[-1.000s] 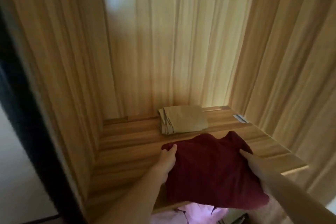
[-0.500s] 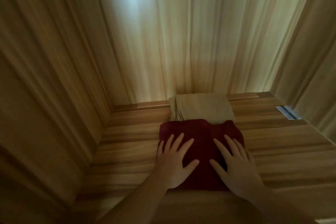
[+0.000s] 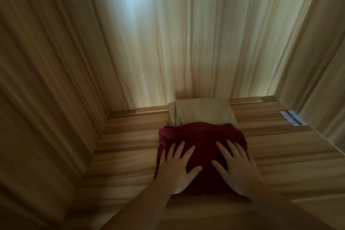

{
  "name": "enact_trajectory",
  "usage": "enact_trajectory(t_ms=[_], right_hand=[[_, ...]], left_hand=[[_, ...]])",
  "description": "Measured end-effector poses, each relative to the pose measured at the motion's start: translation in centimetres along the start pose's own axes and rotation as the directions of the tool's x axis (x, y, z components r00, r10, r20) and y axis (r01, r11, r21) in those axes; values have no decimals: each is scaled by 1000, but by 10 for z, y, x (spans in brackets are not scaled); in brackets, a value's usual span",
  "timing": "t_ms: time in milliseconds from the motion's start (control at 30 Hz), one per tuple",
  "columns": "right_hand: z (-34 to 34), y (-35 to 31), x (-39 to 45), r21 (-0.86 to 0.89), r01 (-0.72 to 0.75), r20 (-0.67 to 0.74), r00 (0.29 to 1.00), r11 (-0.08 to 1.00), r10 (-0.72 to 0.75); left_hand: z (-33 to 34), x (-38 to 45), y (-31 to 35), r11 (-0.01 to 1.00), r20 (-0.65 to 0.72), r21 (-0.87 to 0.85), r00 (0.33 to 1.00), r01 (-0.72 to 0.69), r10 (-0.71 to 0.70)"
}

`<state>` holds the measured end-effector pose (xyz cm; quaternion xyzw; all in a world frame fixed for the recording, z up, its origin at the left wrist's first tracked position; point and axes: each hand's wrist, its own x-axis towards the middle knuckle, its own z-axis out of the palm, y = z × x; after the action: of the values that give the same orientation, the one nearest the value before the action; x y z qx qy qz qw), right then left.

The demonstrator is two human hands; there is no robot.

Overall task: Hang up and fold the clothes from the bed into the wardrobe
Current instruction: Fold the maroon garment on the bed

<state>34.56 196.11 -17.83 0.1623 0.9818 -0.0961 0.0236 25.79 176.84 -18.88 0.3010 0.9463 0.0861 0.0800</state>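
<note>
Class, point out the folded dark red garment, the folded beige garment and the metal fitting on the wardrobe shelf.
Dark red garment (image 3: 201,136): head view, its bare upper middle.
Beige garment (image 3: 202,111): head view, its top face.
Metal fitting (image 3: 292,118): head view, its middle.

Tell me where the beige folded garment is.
Head view: the beige folded garment lies at the shelf's back, against the rear panel, directly behind the dark red garment.

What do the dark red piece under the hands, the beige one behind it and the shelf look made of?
Red garment: soft matte cloth, rumpled at its edges. Beige garment: smoother woven fabric, showing stacked fold layers. Shelf: wood or wood-look laminate, streaked grain with a slight sheen; which one cannot be told.
</note>
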Motion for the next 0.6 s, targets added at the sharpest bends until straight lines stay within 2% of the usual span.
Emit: enact_trajectory(t_ms=[167,333,500,600], right_hand=[[-31,-3,-18,48,-64,-33,997,997,66],[-69,-19,-60,-25,-118,-145,983,993,113],[-93,-51,-124,-46,-218,-264,944,975,199],[-93,-75,-170,-13,-307,-245,923,951,295]], left_hand=[[-31,-9,9,999,-53,3,998,-35,35],[-69,-28,22,996,-80,-15,993,-85,83],[-94,-71,24,978,-85,-23,975,-206,203],[-100,-106,21,950,-81,-29,948,-310,307]])
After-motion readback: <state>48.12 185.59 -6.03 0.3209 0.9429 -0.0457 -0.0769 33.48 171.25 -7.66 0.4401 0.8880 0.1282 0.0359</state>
